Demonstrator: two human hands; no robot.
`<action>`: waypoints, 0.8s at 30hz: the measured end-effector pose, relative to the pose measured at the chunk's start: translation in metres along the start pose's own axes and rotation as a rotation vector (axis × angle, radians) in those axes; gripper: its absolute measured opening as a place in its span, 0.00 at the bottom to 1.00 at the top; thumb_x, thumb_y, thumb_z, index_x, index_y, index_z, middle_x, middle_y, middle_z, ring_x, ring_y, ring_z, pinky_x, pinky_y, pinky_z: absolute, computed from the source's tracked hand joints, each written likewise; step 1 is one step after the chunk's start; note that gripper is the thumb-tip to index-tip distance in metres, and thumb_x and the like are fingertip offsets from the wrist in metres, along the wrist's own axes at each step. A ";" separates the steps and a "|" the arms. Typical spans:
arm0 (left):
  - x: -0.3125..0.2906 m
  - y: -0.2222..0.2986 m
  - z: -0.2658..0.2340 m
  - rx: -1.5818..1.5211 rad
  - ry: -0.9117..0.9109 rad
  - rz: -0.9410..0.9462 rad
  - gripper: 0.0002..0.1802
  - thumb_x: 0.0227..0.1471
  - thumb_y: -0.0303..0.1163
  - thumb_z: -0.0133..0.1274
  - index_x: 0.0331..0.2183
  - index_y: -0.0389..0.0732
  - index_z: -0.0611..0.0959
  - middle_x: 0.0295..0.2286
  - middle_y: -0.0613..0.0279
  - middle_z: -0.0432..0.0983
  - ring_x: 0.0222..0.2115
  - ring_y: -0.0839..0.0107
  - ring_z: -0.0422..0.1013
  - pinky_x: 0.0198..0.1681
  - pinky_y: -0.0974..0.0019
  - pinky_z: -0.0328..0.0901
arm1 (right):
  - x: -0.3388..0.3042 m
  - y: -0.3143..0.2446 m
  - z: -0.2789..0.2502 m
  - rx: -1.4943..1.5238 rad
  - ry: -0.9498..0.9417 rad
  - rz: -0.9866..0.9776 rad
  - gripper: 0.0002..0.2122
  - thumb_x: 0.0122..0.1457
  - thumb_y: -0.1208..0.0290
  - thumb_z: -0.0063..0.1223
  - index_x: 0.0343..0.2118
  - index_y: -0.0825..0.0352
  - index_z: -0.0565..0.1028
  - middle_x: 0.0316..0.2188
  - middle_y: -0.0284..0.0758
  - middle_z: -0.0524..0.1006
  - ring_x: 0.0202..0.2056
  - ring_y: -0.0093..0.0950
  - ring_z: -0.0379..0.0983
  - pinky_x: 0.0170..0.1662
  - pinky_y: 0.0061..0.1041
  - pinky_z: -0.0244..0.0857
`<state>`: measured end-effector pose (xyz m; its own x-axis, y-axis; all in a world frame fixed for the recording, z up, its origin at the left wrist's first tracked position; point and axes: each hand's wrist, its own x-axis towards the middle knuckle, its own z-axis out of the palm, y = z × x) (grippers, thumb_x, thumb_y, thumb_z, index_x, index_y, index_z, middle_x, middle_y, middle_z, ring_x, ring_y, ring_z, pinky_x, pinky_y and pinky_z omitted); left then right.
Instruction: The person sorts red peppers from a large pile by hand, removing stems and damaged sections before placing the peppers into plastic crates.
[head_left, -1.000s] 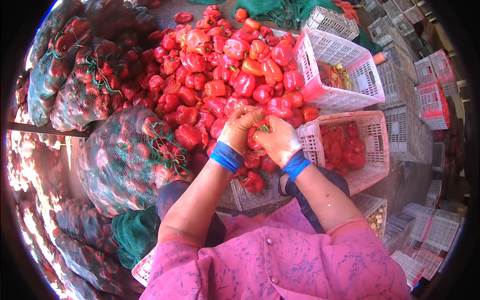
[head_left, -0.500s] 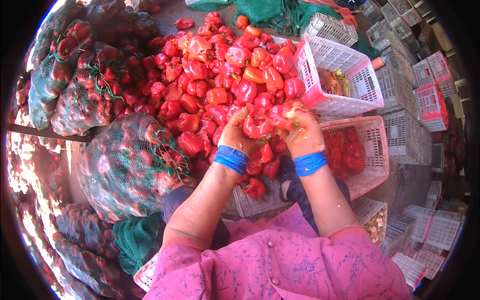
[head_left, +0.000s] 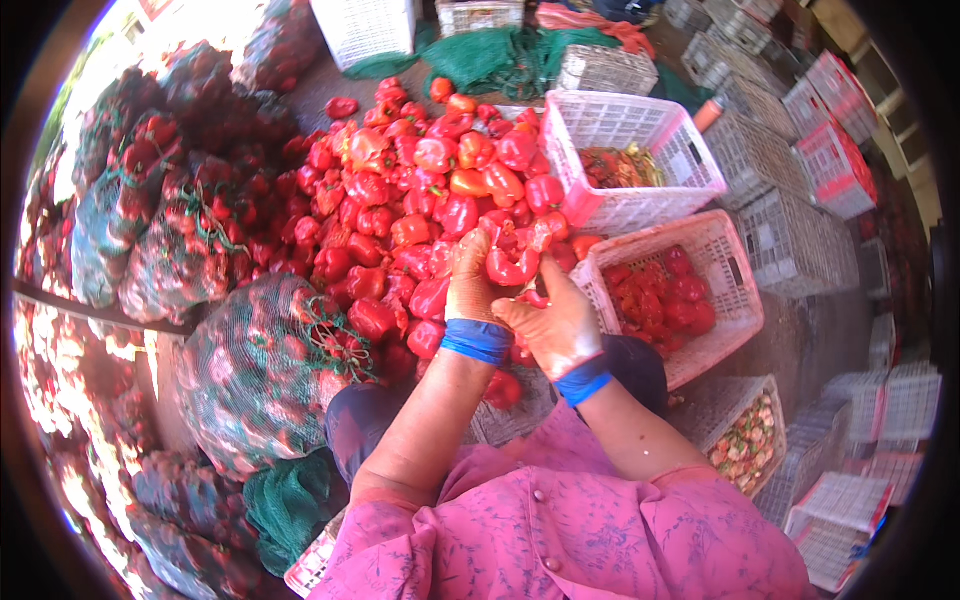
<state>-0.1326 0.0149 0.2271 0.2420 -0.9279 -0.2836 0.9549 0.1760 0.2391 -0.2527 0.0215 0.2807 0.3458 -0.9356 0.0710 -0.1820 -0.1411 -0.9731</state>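
An opened red bell pepper (head_left: 512,266), its hollow inside showing, is held over the heap in front of me. My left hand (head_left: 472,285) grips its left side with closed fingers. My right hand (head_left: 556,322) is at its right and lower side, fingertips against it and thumb pointing toward my left hand. Both hands look gloved, with blue bands round the wrists. Just beyond them spreads a large heap of red bell peppers (head_left: 410,231), a few of them orange-red or torn. Part of the held pepper is hidden by my fingers.
To the right stand a pink-white crate (head_left: 640,208) with pepper scraps, a pink crate (head_left: 735,335) of red peppers, and a crate (head_left: 768,395) of pale cores. Mesh sacks (head_left: 265,380) of peppers crowd the left. Green netting (head_left: 490,62) lies behind; stacked crates (head_left: 800,240) line the far right.
My right hand has come down and turned, its thumb now near my left hand. The pepper stays between my hands. The whole view has shifted, showing more at the back.
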 end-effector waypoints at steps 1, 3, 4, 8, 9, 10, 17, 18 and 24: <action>0.003 -0.016 0.009 0.089 0.028 0.100 0.22 0.61 0.44 0.54 0.50 0.41 0.78 0.47 0.54 0.78 0.46 0.56 0.75 0.53 0.51 0.71 | -0.001 -0.002 -0.009 -0.122 0.045 -0.030 0.27 0.54 0.61 0.68 0.55 0.66 0.74 0.40 0.38 0.82 0.44 0.32 0.78 0.50 0.33 0.69; 0.003 -0.044 0.026 0.104 0.030 0.061 0.23 0.62 0.44 0.53 0.53 0.40 0.77 0.49 0.52 0.77 0.50 0.55 0.73 0.56 0.51 0.68 | -0.003 -0.008 -0.029 -0.023 0.233 0.009 0.16 0.58 0.65 0.64 0.47 0.66 0.79 0.30 0.31 0.80 0.30 0.22 0.75 0.35 0.25 0.71; 0.002 -0.056 0.034 0.054 -0.047 -0.005 0.24 0.62 0.44 0.52 0.54 0.39 0.76 0.50 0.50 0.76 0.50 0.54 0.73 0.58 0.52 0.67 | -0.006 -0.012 -0.047 0.255 0.253 0.163 0.13 0.60 0.67 0.61 0.45 0.66 0.80 0.27 0.30 0.79 0.25 0.19 0.72 0.29 0.22 0.67; -0.001 -0.108 0.074 -0.105 -0.312 -0.341 0.27 0.62 0.45 0.50 0.56 0.39 0.72 0.54 0.47 0.72 0.52 0.50 0.71 0.54 0.43 0.69 | -0.028 -0.028 -0.123 0.567 0.457 0.248 0.07 0.64 0.73 0.56 0.40 0.67 0.81 0.25 0.30 0.77 0.17 0.15 0.67 0.18 0.16 0.59; -0.002 -0.118 0.082 -0.163 -0.417 -0.474 0.27 0.62 0.45 0.50 0.56 0.39 0.72 0.54 0.47 0.72 0.52 0.50 0.71 0.52 0.41 0.70 | -0.037 -0.028 -0.149 0.524 0.495 0.232 0.06 0.63 0.73 0.56 0.40 0.67 0.81 0.24 0.30 0.78 0.17 0.16 0.67 0.18 0.16 0.60; -0.005 -0.131 0.089 -0.218 -0.411 -0.551 0.27 0.62 0.46 0.49 0.56 0.39 0.72 0.54 0.47 0.72 0.51 0.50 0.72 0.48 0.37 0.71 | -0.049 -0.025 -0.180 0.444 0.573 0.194 0.07 0.63 0.73 0.56 0.41 0.67 0.80 0.24 0.31 0.78 0.17 0.17 0.68 0.18 0.16 0.62; 0.021 -0.188 0.052 0.354 -0.019 -0.630 0.21 0.58 0.43 0.54 0.49 0.41 0.77 0.39 0.55 0.78 0.35 0.54 0.73 0.37 0.40 0.68 | -0.179 0.087 -0.422 -0.397 0.968 0.444 0.10 0.64 0.68 0.56 0.45 0.65 0.79 0.25 0.27 0.76 0.21 0.16 0.66 0.23 0.18 0.64; 0.029 -0.182 0.035 0.406 -0.057 -0.518 0.19 0.57 0.41 0.55 0.47 0.42 0.78 0.34 0.55 0.79 0.28 0.56 0.74 0.33 0.46 0.70 | -0.206 0.109 -0.441 -0.482 0.917 0.679 0.11 0.63 0.67 0.56 0.45 0.66 0.79 0.26 0.30 0.78 0.22 0.19 0.70 0.27 0.20 0.67; 0.047 -0.005 -0.121 0.707 0.563 -0.029 0.23 0.59 0.42 0.54 0.50 0.39 0.74 0.43 0.50 0.76 0.38 0.51 0.76 0.36 0.50 0.72 | -0.260 0.204 -0.482 -1.213 0.703 0.910 0.20 0.61 0.62 0.55 0.50 0.73 0.76 0.42 0.47 0.81 0.41 0.31 0.80 0.44 0.27 0.71</action>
<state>-0.1052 0.0099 0.1006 0.4451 -0.5980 -0.6666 0.6782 -0.2610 0.6870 -0.8233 0.0800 0.1690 -0.6574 -0.7532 0.0209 -0.7531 0.6559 -0.0511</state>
